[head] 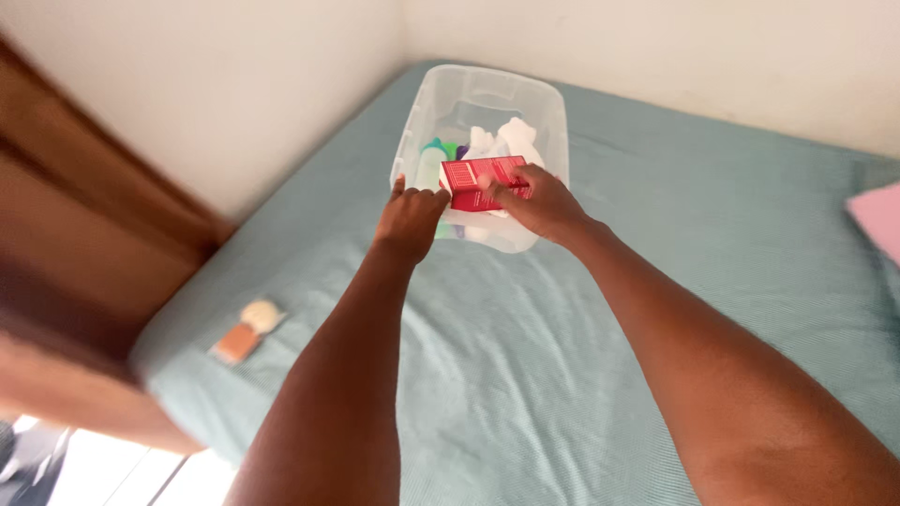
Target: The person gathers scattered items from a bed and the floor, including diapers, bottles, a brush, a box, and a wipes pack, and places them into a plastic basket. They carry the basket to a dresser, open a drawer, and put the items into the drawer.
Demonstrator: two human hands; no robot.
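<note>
A clear plastic bin (553, 112) stands on a teal bed sheet near the wall corner. Inside it lie white bottles (514, 139) and a green-capped bottle (433, 155). My right hand (539, 201) grips a small red box (478, 180) over the bin's near rim. Fingers of my left hand (410, 220) curl at the near left rim, touching the box's left end. Whether they grip the rim or the box cannot be told.
The bed (525, 375) fills most of the view, with white walls behind. A small orange and cream item (247, 333) lies near the bed's left edge. A pink pillow corner (877, 220) shows at the right. Dark wooden furniture (66, 253) stands left.
</note>
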